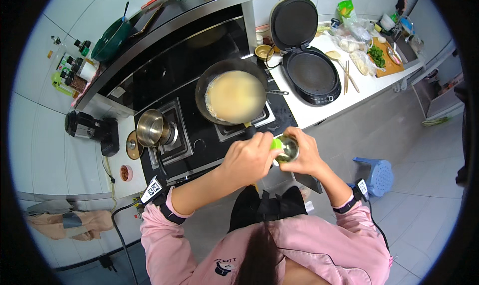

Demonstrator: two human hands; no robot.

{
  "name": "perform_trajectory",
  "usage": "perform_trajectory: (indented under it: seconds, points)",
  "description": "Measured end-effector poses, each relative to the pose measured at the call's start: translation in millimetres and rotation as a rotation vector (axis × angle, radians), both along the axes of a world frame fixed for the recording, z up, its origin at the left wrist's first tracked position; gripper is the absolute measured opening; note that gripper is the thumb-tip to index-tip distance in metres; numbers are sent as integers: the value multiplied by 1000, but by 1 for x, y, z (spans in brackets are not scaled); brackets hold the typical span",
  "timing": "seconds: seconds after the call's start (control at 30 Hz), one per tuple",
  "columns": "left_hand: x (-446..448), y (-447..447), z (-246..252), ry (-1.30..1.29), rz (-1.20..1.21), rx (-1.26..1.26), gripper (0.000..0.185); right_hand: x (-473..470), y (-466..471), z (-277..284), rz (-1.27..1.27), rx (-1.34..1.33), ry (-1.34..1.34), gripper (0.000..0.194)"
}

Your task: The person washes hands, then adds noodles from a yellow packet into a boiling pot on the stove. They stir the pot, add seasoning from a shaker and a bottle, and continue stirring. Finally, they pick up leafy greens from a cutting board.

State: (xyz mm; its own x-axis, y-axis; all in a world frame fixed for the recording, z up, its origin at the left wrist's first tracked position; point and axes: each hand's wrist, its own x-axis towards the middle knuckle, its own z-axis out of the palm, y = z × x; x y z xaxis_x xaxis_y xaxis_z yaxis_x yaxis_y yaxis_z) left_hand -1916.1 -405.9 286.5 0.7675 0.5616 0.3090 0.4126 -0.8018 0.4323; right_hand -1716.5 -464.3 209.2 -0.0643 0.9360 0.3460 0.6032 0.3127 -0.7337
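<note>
My right hand [306, 153] is wrapped around a small clear glass jar [290, 148], in front of the stove's right edge. The fingers of my left hand [250, 156] close on a bright green plastic piece [277, 144] at the jar's mouth; it looks like a lid, though the fingers partly hide it. What the jar contains is hard to make out. Just beyond my hands, a dark wok [200, 98] sits on the right burner with pale yellow, foamy-edged liquid [234, 96] in it. The wok's handle points towards me, partly behind my left hand.
A steel saucepan [149, 127] occupies the left burner, near a glass lid [131, 144] and a pink bowl [126, 172]. An opened electric griddle [312, 73], chopsticks [346, 77] and a cutting board [393, 66] with chopped greens are right. A blue stool [380, 177] stands on the floor.
</note>
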Motion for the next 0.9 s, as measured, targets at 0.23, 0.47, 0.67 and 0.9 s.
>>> perform_trajectory:
  seconds: [0.23,0.47,0.67,0.9]
  points:
    - [-29,58,4,106,339,-48,45,-57,61,-4,-157,121,-104,67]
    - [-58,89,-8,-132,81,-315,39,-49,103,-15,34,38,-128,72]
    - [-62,113,-21,-33,220,-393,35,-46,130,-26,124,-20,-119,75]
    - [-60,124,-28,-225,162,-387,35,-46,148,-31,136,-50,-116,72]
